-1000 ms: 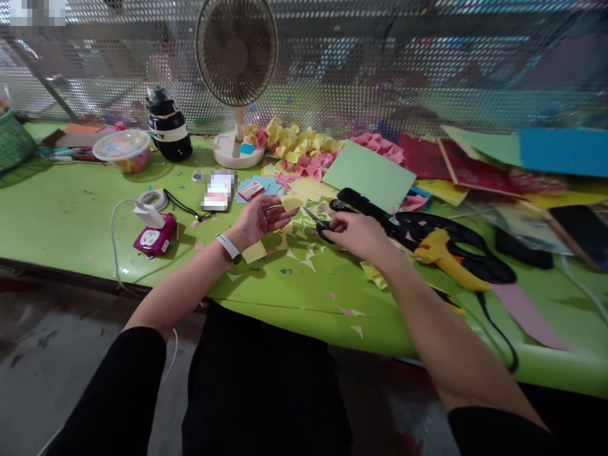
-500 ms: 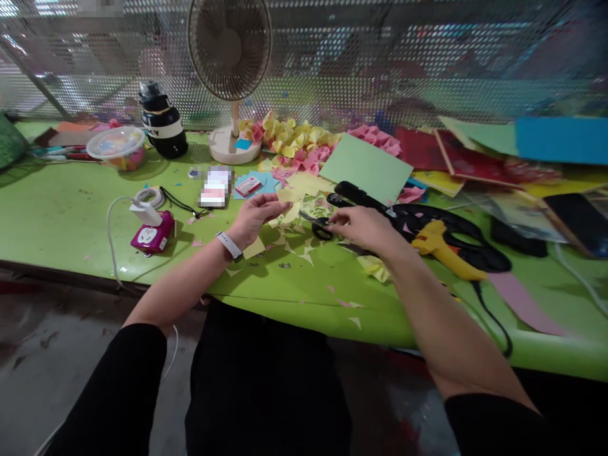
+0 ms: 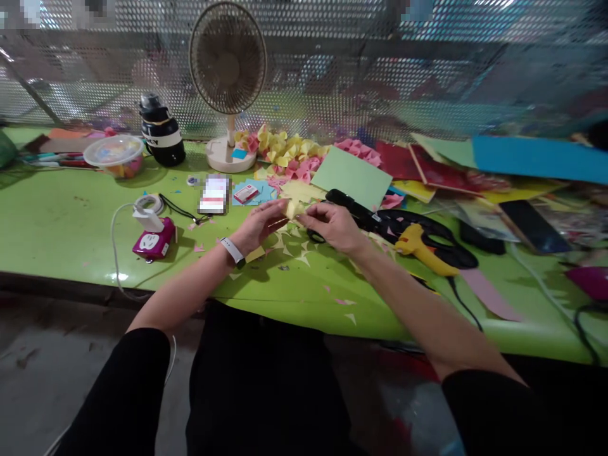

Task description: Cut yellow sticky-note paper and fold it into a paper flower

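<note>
Between my two hands is a small piece of yellow paper (image 3: 294, 209), its exact shape hard to make out. My left hand (image 3: 260, 226) pinches it from the left, a pale watch band on the wrist. From the right, the fingertips of my right hand (image 3: 332, 225) close on the same paper. Black-handled scissors (image 3: 315, 236) lie on the table under my right hand, largely hidden by it. Yellow paper scraps (image 3: 301, 252) are scattered below my hands. Behind them is a heap of folded yellow paper flowers (image 3: 285, 149) with pink ones among them.
A fan (image 3: 231, 158) and a black bottle (image 3: 164, 136) stand at the back. Left are a purple socket adapter (image 3: 154, 240) with a cable and a lidded tub (image 3: 114, 155). Right lie a black stapler (image 3: 349, 206), a yellow glue gun (image 3: 422, 250), a green sheet (image 3: 354, 177) and a phone (image 3: 534, 225).
My right hand has let go of the scissors, which now lie on the table. It has moved left to the yellow paper at my left hand. The view has shifted slightly right.
</note>
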Available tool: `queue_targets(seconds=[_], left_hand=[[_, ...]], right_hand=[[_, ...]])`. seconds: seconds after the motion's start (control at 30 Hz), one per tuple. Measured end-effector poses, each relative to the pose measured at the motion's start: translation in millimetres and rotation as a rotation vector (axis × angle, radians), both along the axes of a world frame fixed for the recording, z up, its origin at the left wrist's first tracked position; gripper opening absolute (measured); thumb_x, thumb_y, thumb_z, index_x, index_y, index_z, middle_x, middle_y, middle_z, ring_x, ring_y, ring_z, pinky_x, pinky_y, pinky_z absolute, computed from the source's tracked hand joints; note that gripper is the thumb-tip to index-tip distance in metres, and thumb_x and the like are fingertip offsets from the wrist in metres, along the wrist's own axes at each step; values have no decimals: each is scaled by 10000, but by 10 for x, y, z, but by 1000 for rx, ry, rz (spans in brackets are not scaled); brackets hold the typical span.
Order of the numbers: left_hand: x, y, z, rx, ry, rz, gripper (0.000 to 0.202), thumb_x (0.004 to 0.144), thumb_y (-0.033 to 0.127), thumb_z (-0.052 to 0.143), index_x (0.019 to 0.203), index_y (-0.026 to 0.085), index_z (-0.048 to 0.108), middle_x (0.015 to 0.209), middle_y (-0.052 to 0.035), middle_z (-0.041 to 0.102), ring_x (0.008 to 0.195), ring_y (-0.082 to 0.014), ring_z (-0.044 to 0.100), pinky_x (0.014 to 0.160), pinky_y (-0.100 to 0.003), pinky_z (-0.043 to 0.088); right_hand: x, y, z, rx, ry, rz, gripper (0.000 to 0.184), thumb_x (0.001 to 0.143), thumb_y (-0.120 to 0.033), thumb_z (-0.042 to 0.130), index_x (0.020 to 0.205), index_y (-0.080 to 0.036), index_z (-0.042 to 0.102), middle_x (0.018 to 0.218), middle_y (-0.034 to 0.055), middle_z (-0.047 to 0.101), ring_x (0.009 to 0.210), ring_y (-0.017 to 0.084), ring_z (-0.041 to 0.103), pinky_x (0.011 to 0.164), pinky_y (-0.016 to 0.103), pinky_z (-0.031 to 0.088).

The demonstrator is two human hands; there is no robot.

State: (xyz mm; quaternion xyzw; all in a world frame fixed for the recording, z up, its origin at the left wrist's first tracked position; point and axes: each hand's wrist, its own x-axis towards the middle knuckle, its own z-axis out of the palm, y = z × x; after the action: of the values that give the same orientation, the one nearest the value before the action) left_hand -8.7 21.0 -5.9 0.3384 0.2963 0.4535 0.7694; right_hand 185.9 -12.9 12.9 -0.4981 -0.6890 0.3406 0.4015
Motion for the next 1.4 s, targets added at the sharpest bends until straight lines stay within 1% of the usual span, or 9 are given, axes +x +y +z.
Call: queue_targets(seconds=[0.13,0.23,0.47,0.63,0.8,1.0,1.13,1.27,1.4], left_hand=[[-46,27,21,-58,24,-30,386,772,502,799,994,194,723,839,-45,764,841,-174,711,946,-381,547],[-68,21,27,-19,21,-61,347,754,408,836,1001,193,722,879,-38,764,814,-153,710,959,-386,552],[-83,40,-4,24,34,-48,232,766,276,827,938,177,706,915,-42,762,831,-148,725,923,-364,574],[-72,28,11,50,119,-67,298,758,347,844,924,163,677,884,-51,754,852,-163,735,900,-355,574],[-67,-7,56,175,255,-30,345,697,202,876,957,155,653,870,-23,749,815,-128,723,838,-295,567],[-57,-6,75,245,357,13,254,741,215,843,880,144,643,846,-16,737,757,-98,709,754,-238,564],[-96,30,110,289,402,8,238,774,259,827,887,150,648,856,-15,732,776,-96,715,743,-219,571],[-152,134,135,306,412,220,203,818,257,787,910,165,631,887,-13,737,833,-101,726,758,-205,575],[-184,248,100,251,394,409,179,875,268,726,981,193,603,928,-19,737,900,-113,738,766,-198,569]], right_hand=[[-34,-33,101,215,-171,-74,488,799,-689,684,662,-231,587,727,42,630,668,180,554,661,341,464],[-70,-26,79,244,-191,-97,488,816,-693,662,674,-231,597,745,52,646,673,185,557,663,344,462],[-6,68,-77,29,27,-75,500,725,-707,743,735,-220,631,688,19,629,621,165,564,606,315,442],[22,76,-107,-60,128,-49,495,727,-702,754,773,-220,650,711,26,656,634,165,621,619,314,487],[6,16,-93,-171,204,-21,538,769,-759,682,792,-223,640,664,25,645,551,131,593,496,269,453],[-78,-18,-96,-91,247,-17,526,641,-695,829,777,-220,651,716,11,674,539,111,584,475,251,492],[-101,48,-106,-76,229,-10,505,673,-695,808,775,-228,646,727,21,691,531,118,584,486,270,511],[-93,148,-72,-103,117,1,440,786,-640,753,831,-212,663,796,59,723,596,146,621,550,297,527],[-227,269,-106,17,-263,-93,251,853,-437,756,895,-195,705,932,92,720,768,205,651,703,365,533]])
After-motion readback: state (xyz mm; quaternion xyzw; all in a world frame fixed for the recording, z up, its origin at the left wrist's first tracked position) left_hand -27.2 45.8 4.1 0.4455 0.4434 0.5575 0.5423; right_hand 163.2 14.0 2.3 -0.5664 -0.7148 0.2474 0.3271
